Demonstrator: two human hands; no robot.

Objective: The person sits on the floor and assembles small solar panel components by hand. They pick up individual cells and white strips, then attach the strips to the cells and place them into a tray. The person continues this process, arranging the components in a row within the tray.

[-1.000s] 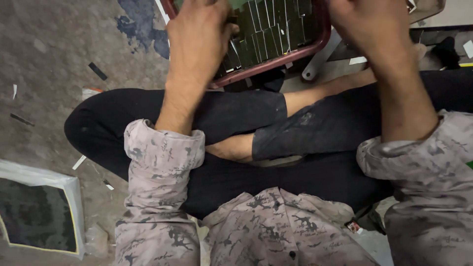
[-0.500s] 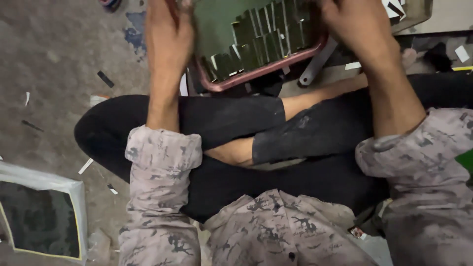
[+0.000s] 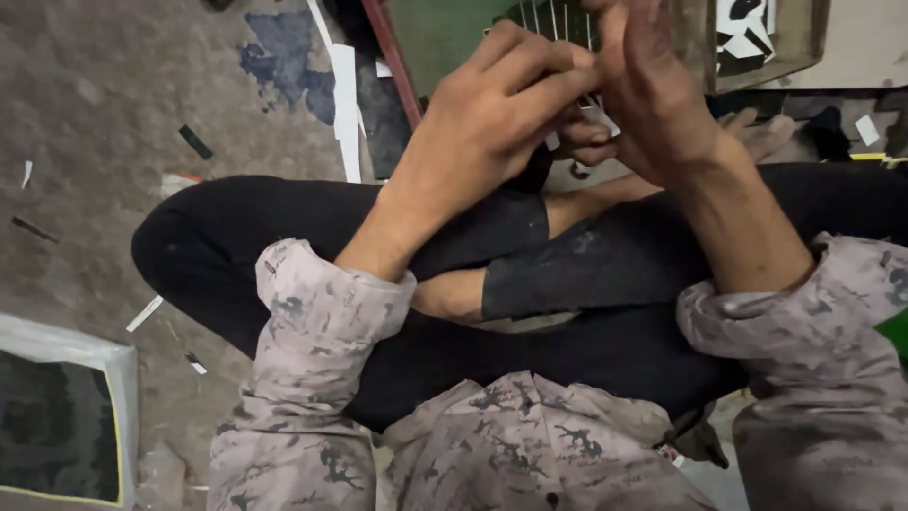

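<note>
Left hand (image 3: 482, 123) curled, fingertips pinched on small white strip (image 3: 596, 118). Right hand (image 3: 662, 95) pressed against same strip from opposite side, fingers extended; whether strip is clamped by it cannot be told. Strip largely hidden between both hands. Red-rimmed tray (image 3: 392, 66) located directly beyond grip, green surface and dark slats partly covered by hands. Crossed legs in black trousers (image 3: 312, 227) positioned below grip. White scraps (image 3: 342, 104) scattered on concrete floor (image 3: 104, 114) left of grip.
</note>
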